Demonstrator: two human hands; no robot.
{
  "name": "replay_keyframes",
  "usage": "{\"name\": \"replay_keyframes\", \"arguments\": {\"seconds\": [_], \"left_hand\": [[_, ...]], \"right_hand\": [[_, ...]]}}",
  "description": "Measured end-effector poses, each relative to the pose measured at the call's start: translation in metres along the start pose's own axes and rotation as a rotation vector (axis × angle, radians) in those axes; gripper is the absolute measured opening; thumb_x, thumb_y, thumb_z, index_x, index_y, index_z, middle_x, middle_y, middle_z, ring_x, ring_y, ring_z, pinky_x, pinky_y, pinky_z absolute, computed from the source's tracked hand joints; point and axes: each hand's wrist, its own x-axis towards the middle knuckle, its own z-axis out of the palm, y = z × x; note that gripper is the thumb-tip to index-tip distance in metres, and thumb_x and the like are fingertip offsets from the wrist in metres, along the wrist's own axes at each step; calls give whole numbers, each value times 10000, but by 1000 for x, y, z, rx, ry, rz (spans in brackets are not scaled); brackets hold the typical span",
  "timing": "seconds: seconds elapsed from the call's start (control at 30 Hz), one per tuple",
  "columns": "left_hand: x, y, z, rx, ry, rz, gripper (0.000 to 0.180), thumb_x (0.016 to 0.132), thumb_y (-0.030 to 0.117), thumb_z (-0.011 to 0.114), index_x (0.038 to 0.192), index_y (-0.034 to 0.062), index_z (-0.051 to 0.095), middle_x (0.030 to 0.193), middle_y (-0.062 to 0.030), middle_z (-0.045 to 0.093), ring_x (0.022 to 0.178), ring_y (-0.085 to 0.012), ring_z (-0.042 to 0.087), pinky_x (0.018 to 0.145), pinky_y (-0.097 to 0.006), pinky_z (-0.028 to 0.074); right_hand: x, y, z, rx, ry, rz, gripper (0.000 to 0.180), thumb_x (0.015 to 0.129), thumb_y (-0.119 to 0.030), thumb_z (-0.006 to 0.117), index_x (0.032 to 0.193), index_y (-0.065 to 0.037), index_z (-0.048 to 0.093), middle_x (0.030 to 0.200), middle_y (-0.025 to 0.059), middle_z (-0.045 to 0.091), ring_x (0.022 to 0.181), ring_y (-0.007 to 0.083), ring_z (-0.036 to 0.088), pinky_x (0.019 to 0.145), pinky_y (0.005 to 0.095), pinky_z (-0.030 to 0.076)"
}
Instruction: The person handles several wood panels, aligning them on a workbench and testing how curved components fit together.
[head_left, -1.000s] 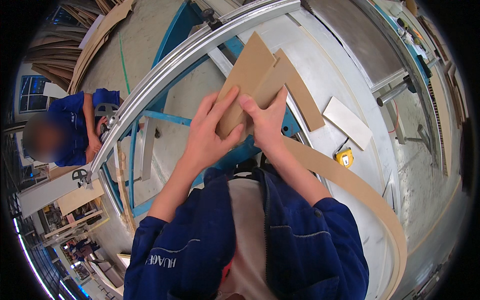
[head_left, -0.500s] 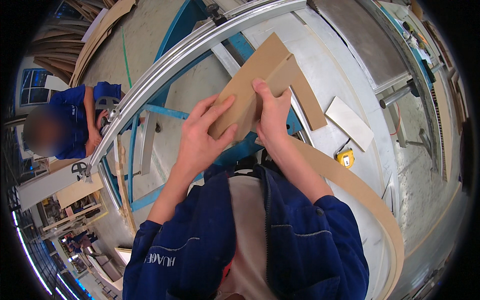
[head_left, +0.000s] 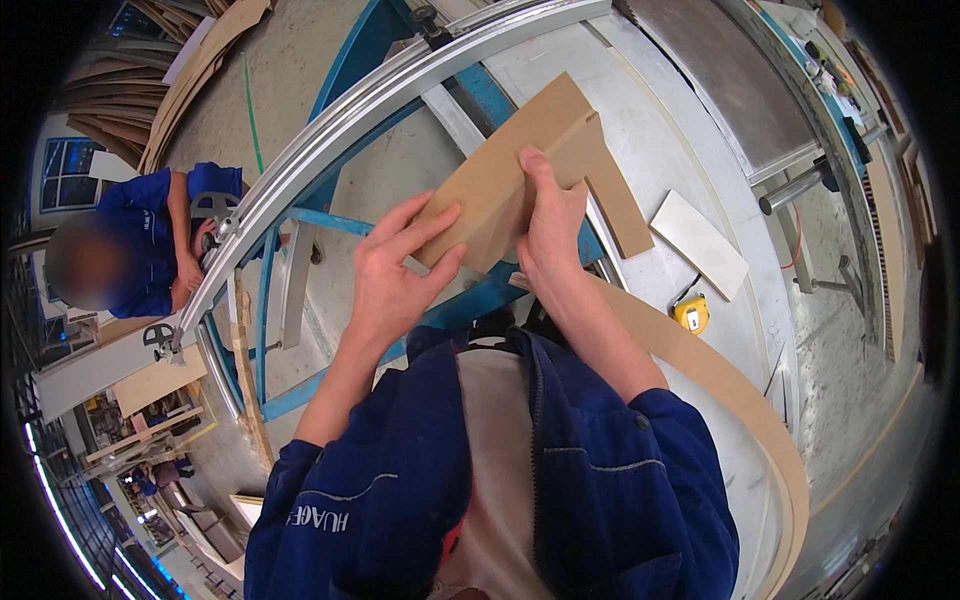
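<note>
Between my hands is a piece of brown fibreboard [head_left: 500, 170], tilted, with a second board face meeting it along a lengthwise edge. Whether these are two boards or one stepped piece I cannot tell. My left hand [head_left: 395, 265] grips its lower left end, fingers on the upper face and thumb on the near edge. My right hand [head_left: 550, 215] closes on the right side, thumb pressed on top and the other fingers mostly hidden. Just beyond the right hand, a flat brown strip [head_left: 622, 205] lies on the grey metal table [head_left: 690, 150].
On the table at right are a white board offcut [head_left: 700, 245] and a yellow tape measure [head_left: 691, 314]. A long brown strip [head_left: 745, 400] lies beside my right arm. A metal rail [head_left: 330, 140] on a blue frame [head_left: 330, 222] runs at left, with a co-worker [head_left: 140, 235] beyond it.
The held fibreboard has shifted slightly down and to the right, its tilt a little changed. My left hand has moved slightly left and down along its end. Both hands keep their grip.
</note>
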Motion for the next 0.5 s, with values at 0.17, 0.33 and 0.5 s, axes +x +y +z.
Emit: {"name": "replay_keyframes", "arguments": {"seconds": [0.17,0.33,0.5], "left_hand": [[-1,0,1,2,-4,3,436,786,91,864,1216,125,796,1341,-205,679,1144,-336,717,949,-400,605],[-5,1,1,46,28,46,426,788,94,863,1209,111,794,1352,-215,674,1152,-352,713,955,-407,604],[-20,3,-5,56,-2,18,573,774,98,869,1326,97,714,1388,-202,631,1190,-357,680,980,-423,583]], "right_hand": [[4,6,-6,10,-16,19,554,841,-165,831,1282,24,554,1185,125,662,1066,226,655,946,374,524],[2,5,-4,19,-35,32,549,845,-171,830,1281,23,559,1184,124,662,1067,224,654,954,375,521],[-4,5,-4,-32,-152,18,606,848,-179,835,1310,40,510,1228,143,632,1116,223,631,988,379,507]]}}
